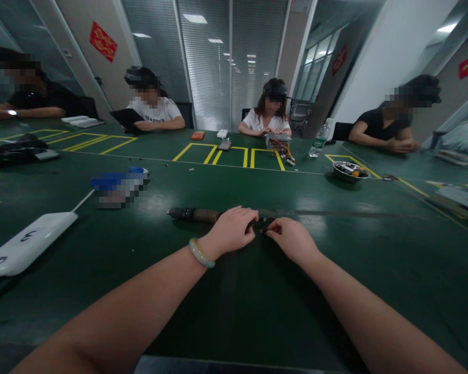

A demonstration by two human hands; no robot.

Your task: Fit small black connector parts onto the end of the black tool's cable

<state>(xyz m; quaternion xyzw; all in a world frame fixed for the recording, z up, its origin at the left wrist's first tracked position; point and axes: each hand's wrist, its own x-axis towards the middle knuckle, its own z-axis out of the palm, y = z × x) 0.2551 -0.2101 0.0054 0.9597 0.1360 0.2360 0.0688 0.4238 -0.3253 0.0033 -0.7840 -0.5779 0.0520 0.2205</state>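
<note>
A dark cylindrical tool point(197, 214) with a metal tip at its left end lies across the green table point(148, 296). My left hand point(234, 227) rests over the tool's right part, its fingers curled round it, a pale bangle on the wrist. Just to the right, my right hand point(290, 236) pinches a small dark piece point(264, 224) at the tool's right end. That piece is too small and dark to make out, and the fingers partly cover it.
A white power bank point(31, 244) with a cable runs to a blurred blue-cased device point(120, 184) at left. Further back are a metal bowl point(350, 171), a water bottle point(320, 139), coloured wires point(283, 150) and an orange box point(197, 135). Several people sit around the table.
</note>
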